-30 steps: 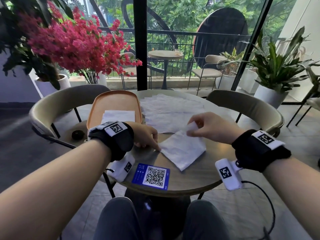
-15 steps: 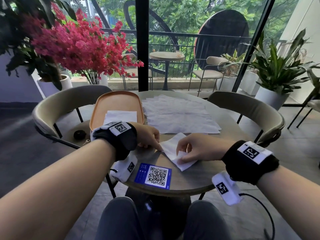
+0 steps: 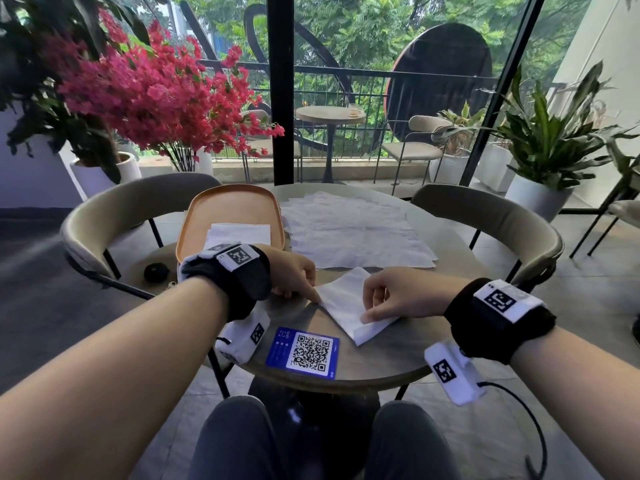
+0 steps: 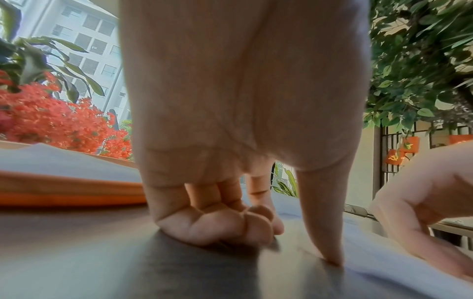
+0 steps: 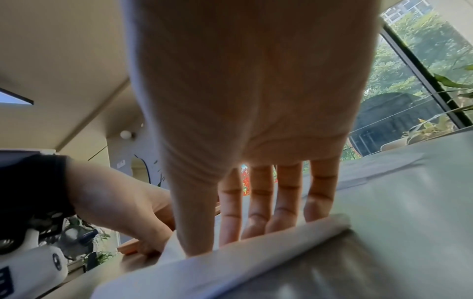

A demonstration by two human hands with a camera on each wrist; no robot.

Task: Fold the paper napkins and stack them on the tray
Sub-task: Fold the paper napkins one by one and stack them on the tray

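Observation:
A white napkin (image 3: pixel 346 308) lies folded over on the round table (image 3: pixel 381 355) in front of me. My left hand (image 3: pixel 298 280) presses one straight fingertip on its left corner, the other fingers curled on the tabletop (image 4: pixel 76 252). My right hand (image 3: pixel 388 299) lies on the folded napkin, thumb pressing its near edge. In the right wrist view the right hand's fingers (image 5: pixel 258 202) are straight, their tips hidden behind the fold (image 5: pixel 230 263). The orange tray (image 3: pixel 225 209) at the back left holds a folded napkin (image 3: pixel 239 233). Several flat napkins (image 3: pixel 353 230) lie to its right.
A blue QR card (image 3: pixel 303 351) lies near the table's front edge. Curved chairs stand at the left (image 3: pixel 121 209) and right (image 3: pixel 502 220); a small black object (image 3: pixel 156 271) sits on the left seat. Red flowers (image 3: pixel 149 98) and potted plants (image 3: pixel 547 140) stand behind.
My right hand has brought the napkin's far corner toward me, folding it over, and now rests on it. My left fingertip has stayed on the left corner.

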